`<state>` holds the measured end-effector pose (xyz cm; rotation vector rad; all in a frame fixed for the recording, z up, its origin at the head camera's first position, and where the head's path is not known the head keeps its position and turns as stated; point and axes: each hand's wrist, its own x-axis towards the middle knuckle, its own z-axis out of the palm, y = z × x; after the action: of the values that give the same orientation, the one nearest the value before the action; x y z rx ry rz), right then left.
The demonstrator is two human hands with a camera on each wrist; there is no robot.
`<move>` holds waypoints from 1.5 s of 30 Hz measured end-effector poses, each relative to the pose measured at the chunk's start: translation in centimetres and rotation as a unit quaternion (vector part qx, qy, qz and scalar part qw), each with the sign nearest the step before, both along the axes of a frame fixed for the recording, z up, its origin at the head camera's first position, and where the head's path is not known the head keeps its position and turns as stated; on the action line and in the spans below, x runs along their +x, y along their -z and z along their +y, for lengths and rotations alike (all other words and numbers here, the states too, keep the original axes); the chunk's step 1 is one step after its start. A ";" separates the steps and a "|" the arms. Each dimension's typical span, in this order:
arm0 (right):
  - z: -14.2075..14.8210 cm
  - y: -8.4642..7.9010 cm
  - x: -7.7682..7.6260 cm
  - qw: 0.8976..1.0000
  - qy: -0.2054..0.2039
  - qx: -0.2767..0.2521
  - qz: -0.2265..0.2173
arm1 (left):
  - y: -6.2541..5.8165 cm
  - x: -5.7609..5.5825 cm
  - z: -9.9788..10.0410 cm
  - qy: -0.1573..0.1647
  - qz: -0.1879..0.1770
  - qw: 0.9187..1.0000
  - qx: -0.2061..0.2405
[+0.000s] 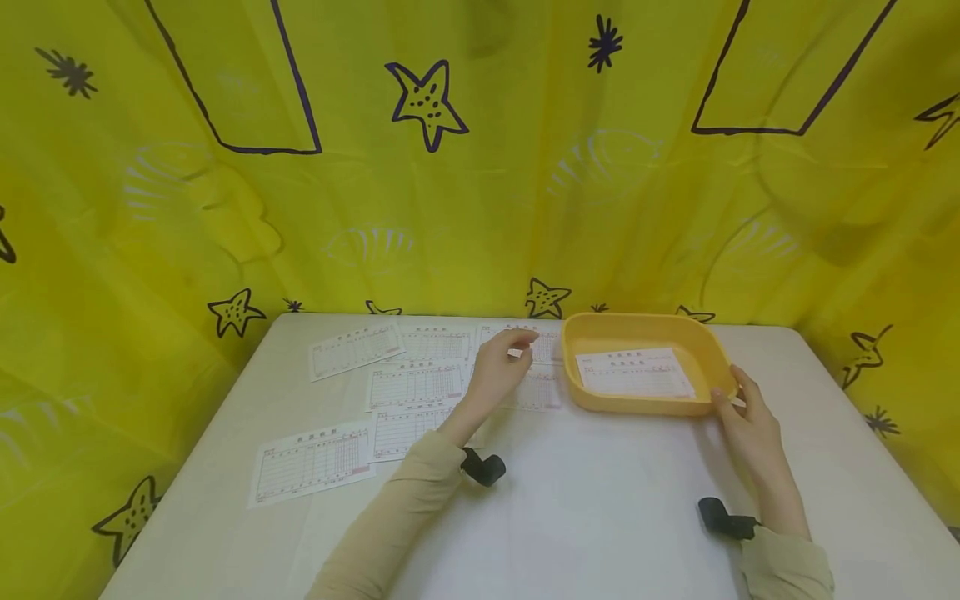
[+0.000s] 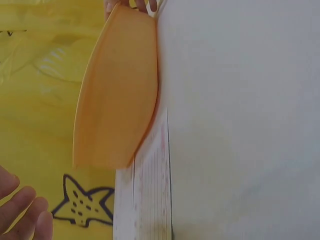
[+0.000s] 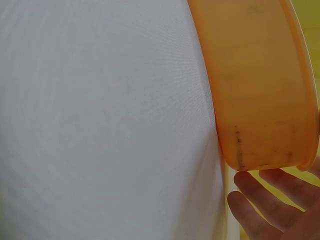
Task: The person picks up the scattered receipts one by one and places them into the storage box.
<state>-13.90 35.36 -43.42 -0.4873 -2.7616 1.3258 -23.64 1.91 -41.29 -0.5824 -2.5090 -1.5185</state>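
A yellow plastic basin [image 1: 637, 407] stands at the back right of the table with printed paper slips [image 1: 633, 379] lying inside. My right hand [image 1: 753, 429] holds its right front corner, thumb at the rim and fingers along the outside. In the right wrist view, the fingertips [image 3: 245, 180] touch the basin's end wall. Left of the basin, my left hand [image 1: 498, 375] hovers over more slips [image 1: 538, 392], its fingers loosely bent with nothing between them. The left wrist view catches only the fingers [image 2: 27, 210] of that hand, apart from the basin [image 2: 120, 90].
Several printed slips [image 1: 416, 387] overlap left of the left hand. One slip [image 1: 356, 352] lies tilted at the back left, and another [image 1: 311, 465] is nearer the front. Behind the white table [image 1: 600, 517] hangs a yellow curtain [image 1: 480, 208] with starfish drawings.
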 end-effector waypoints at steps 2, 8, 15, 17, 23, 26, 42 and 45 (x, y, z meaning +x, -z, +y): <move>0.0 0.0 0.0 1.000 0.001 0.000 -0.001 | 0.1 -0.2 -0.9 -0.004 0.003 1.000 0.004; 0.0 0.1 0.0 1.000 0.002 -0.003 -0.003 | 0.4 -1.0 -3.6 -0.029 0.010 1.000 0.003; 0.1 0.2 -0.1 1.000 0.003 -0.008 -0.006 | 0.9 -2.2 -7.2 -0.066 0.000 0.998 -0.001; 0.0 0.2 -0.1 1.000 0.004 -0.007 -0.004 | 1.0 -2.6 -8.3 -0.082 -0.004 0.997 0.002; 0.0 0.1 -0.1 1.000 0.002 -0.009 -0.007 | 1.1 -3.7 -11.4 -0.131 -0.024 0.991 0.010; -0.1 0.0 -0.1 1.000 0.003 -0.011 -0.009 | 1.3 -4.0 -12.8 -0.150 -0.035 0.988 0.012; 0.0 0.1 0.1 1.000 0.001 -0.005 -0.007 | 2.9 -4.5 -19.3 -0.229 -0.098 0.968 0.023; -0.1 0.1 0.1 1.000 0.001 -0.012 -0.007 | 3.1 -4.7 -20.7 -0.253 -0.099 0.962 0.028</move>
<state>-13.83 35.30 -43.48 -0.5027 -2.7582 1.3629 -28.36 -18.78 -44.38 0.2242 -2.4718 -1.4883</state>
